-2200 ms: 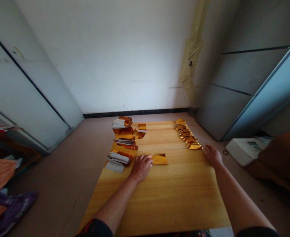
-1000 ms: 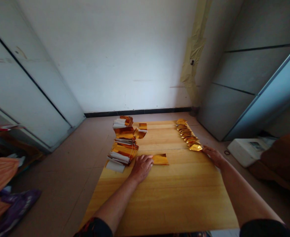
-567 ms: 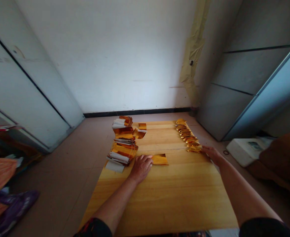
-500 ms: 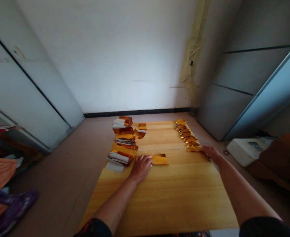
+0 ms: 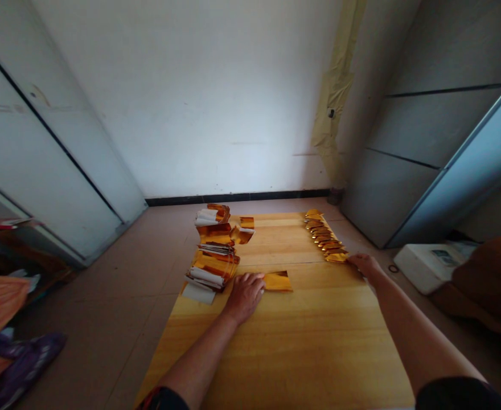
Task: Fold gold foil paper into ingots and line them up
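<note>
My left hand (image 5: 246, 293) rests on the wooden table with its fingers closed on the left end of a gold foil paper sheet (image 5: 278, 281). The sheet lies nearly flat. At the table's right edge, my right hand (image 5: 365, 263) pinches the right tip of a folded gold paper (image 5: 337, 258), the nearest one in a row of folded gold papers (image 5: 321, 234). To the left of my left hand lie loose stacks of gold paper (image 5: 214, 262), some showing pale undersides. Beyond them are a curled gold sheet (image 5: 245, 235) and a small gold piece (image 5: 247, 222).
The wooden table (image 5: 293, 353) stands before a white wall (image 5: 199, 114). A grey cabinet (image 5: 387, 188) rises at the right, near a white box (image 5: 421, 265) on the floor. At the left are pale cabinet doors (image 5: 62, 188) and a purple bag (image 5: 28, 364).
The view has tilted slightly, so the table sits a little lower in the picture. Both hands keep nearly the same places on their papers.
</note>
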### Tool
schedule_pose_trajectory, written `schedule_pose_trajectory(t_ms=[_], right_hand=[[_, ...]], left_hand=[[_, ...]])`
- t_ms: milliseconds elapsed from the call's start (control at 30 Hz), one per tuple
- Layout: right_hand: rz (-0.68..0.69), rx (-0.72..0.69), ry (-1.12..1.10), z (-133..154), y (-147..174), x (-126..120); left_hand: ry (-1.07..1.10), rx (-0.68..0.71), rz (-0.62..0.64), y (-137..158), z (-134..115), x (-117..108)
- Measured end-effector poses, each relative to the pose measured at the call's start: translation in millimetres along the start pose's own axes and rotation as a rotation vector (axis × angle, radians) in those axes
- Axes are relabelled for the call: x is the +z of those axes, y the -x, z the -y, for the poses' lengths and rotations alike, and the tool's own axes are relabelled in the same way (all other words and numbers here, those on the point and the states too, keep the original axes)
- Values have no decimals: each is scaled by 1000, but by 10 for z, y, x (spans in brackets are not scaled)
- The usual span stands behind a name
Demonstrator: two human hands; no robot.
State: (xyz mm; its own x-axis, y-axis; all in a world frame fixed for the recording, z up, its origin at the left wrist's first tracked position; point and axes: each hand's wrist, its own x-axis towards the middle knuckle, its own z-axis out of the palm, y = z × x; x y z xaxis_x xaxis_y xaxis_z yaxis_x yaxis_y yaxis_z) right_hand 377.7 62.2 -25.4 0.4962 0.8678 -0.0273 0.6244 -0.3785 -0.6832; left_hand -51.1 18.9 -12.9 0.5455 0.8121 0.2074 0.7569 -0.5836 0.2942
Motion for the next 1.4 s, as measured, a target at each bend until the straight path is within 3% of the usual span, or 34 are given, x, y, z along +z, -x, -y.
schedule_pose_trajectory(t_ms=[233, 433, 567, 733, 833, 900, 967, 1033, 1100, 1200, 1400], right_hand=[[-40, 78, 79, 88, 24, 39], [-77, 118, -32, 59, 72, 104], [-173, 130, -165, 38, 38, 150], [-315, 95, -205, 135, 106, 30], [-439, -117, -120, 343, 394, 19], [-305, -436, -83, 536, 693, 127], [-72, -775, -42, 742, 1026, 319], [86, -997, 31, 930, 1329, 547], [176, -1091, 145, 1081, 1556, 758], [232, -1124, 282, 1226, 1732, 980], [177, -1052, 259, 1272, 1786, 1106]], left_hand=[[-18, -9, -2, -7, 9, 29], [-16, -8, 7, -4, 8, 23], [-14, 3, -10, 2, 0, 10], [-19, 7, -22, -1, 10, 30], [-20, 11, -27, -5, 22, 49], [-11, 11, -32, -5, 30, 58], [5, 9, -36, -5, 35, 60], [26, 12, -39, -6, 38, 58], [45, 15, -41, -11, 41, 55], [67, 4, -44, -21, 42, 52], [126, -10, -57, -18, 35, 36]])
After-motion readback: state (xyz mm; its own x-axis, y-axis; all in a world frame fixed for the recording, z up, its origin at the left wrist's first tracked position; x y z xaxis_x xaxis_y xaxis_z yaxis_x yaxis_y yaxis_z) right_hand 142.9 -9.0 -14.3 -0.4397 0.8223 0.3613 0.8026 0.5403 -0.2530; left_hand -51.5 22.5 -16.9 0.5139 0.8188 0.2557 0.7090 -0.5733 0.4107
